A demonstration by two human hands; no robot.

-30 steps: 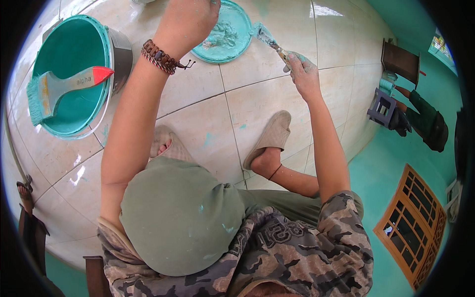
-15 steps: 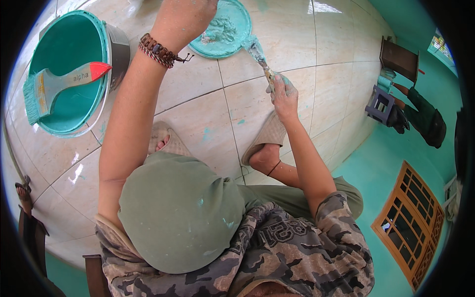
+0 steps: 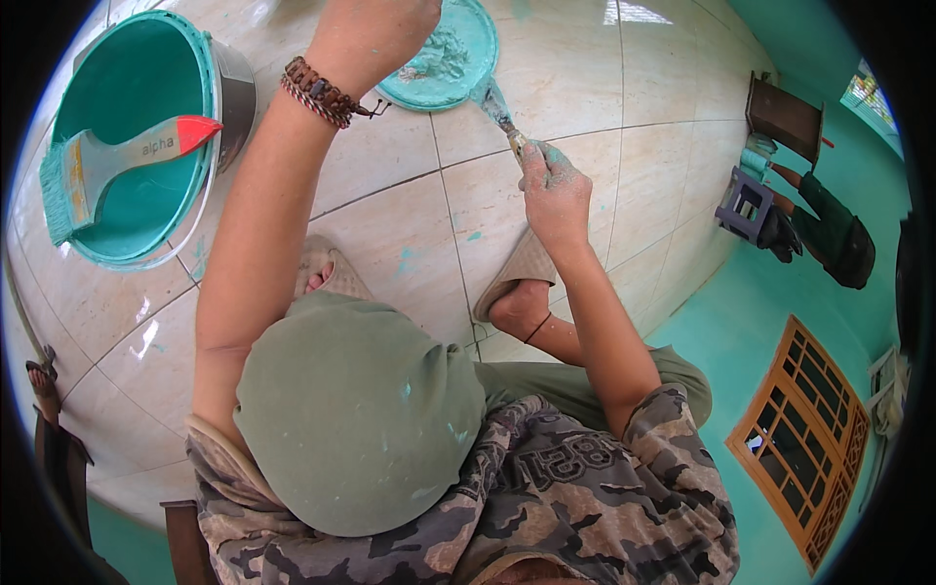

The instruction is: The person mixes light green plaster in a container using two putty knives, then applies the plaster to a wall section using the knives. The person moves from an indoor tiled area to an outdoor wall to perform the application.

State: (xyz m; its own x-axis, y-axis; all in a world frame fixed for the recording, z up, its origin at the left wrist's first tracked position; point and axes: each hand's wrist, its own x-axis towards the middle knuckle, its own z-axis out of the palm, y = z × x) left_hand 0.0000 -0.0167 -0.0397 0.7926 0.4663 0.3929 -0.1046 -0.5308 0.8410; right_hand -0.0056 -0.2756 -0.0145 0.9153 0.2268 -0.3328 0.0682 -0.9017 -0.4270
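Note:
My right hand [image 3: 558, 198], flecked with teal paste, is closed around the handle of a putty knife [image 3: 499, 115]. The knife's smeared blade meets the near right rim of a round teal lid [image 3: 429, 95]. A lumpy mound of teal paste [image 3: 441, 53] lies on that lid. My left hand [image 3: 375, 29] reaches over the lid's left side; the top edge of the picture cuts off its fingers, so its grip is hidden. Left of that forearm stands a paint bucket [image 3: 208, 73], coated teal inside, with a wide paintbrush [image 3: 127, 161] resting across its mouth.
Glossy cream floor tiles [image 3: 380, 195] carry small teal spots. My sandalled feet [image 3: 515, 278] are between my arms. Far right, another person [image 3: 829, 229] is beside a purple-grey stool [image 3: 746, 205] and a dark wooden piece of furniture [image 3: 783, 117]. A wooden-framed window [image 3: 804, 439] is in the teal wall.
My right hand has turned and shifted slightly left, bringing the putty knife's blade closer against the lid's rim. The left hand has moved a little to the right.

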